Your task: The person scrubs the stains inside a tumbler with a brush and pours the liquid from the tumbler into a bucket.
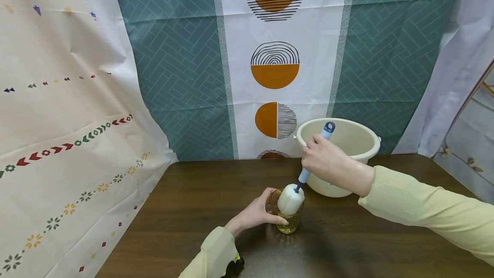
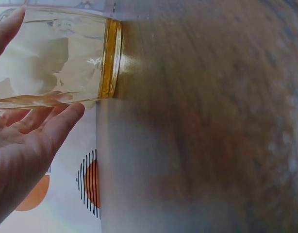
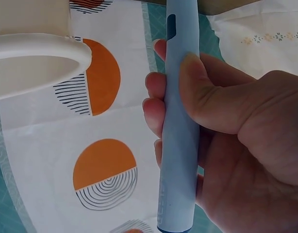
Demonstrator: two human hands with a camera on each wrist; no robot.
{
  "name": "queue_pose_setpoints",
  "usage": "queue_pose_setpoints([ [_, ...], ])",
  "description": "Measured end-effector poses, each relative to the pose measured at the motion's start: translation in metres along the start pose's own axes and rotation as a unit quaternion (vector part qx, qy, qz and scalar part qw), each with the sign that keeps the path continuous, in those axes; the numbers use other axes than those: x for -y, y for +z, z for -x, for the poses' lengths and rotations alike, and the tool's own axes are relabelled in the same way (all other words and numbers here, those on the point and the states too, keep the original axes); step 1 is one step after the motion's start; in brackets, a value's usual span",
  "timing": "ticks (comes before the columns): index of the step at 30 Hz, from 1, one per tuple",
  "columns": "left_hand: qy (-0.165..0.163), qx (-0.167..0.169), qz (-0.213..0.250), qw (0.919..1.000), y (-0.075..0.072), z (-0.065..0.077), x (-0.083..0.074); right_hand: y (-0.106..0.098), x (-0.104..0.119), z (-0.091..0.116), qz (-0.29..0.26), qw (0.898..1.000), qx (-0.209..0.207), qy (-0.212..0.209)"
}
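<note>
On the dark wooden table stands an amber-tinted glass [image 1: 290, 225]. My left hand [image 1: 252, 213] holds it from the left, thumb on the near side and fingers round the far side. In the left wrist view, the glass [image 2: 111, 60] shows its thick amber base against the tabletop. My right hand [image 1: 328, 161] grips the light blue handle [image 3: 179, 136] of a sponge bottle brush, fingers and thumb wrapped round it. The brush's white sponge head [image 1: 290, 200] sits partly inside the glass, tilted, its top above the rim.
A cream bucket [image 1: 370, 155] stands right behind my right hand at the back of the table [image 1: 200, 192]. Beyond the table's back edge hangs a teal and white patterned cloth [image 1: 177, 67]. A cream embroidered cloth [image 1: 69, 110] hangs along the left side.
</note>
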State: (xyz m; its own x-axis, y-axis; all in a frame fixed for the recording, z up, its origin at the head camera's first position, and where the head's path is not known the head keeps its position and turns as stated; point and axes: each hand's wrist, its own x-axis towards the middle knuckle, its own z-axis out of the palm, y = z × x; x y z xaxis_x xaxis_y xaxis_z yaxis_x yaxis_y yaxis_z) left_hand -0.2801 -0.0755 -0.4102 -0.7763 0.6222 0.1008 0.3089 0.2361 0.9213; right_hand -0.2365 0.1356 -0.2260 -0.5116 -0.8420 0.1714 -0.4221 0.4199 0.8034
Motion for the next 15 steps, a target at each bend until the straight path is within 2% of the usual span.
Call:
queue_pose_setpoints([
  [15, 0.001, 0.001, 0.005, 1.0, -0.0005, 0.0006, -0.0003, -0.0039, 0.0003, 0.0039, 0.002, 1.0, -0.011, 0.003],
])
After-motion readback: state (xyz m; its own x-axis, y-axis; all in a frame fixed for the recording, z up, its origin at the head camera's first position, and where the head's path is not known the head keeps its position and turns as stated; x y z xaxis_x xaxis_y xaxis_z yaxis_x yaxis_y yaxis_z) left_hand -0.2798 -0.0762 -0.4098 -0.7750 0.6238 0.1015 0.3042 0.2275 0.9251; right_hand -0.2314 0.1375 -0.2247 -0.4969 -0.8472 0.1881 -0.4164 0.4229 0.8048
